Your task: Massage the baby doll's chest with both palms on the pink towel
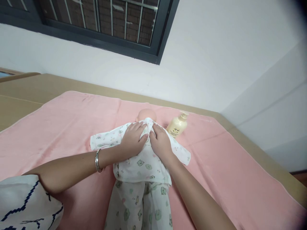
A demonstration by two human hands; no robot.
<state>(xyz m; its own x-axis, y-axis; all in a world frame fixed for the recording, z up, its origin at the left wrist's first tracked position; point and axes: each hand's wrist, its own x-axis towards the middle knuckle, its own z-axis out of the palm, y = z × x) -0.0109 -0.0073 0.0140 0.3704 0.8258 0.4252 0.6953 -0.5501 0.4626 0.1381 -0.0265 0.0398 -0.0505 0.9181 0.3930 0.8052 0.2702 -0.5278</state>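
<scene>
A baby doll lies on its back, its bald head [146, 114] showing above the collar of a white printed shirt [141, 164]. The sleeves stretch out to both sides, and matching printed trousers [129, 204] cover the legs. My left hand [134, 139] rests flat on the left side of the shirt's chest, fingers stretched toward the collar and thumb apart. On the other side of the front opening lies my right hand [161, 142], its fingers on the cloth near the collar, thumb side inward. The doll's face is hidden from this angle.
A cream pump bottle [177, 125] stands right of the doll's head, close to the right sleeve. Under everything spreads a pink cloth [216, 153] on a tan padded surface [31, 88]. Behind are a white wall [196, 64] and a dark-framed barred window [100, 40].
</scene>
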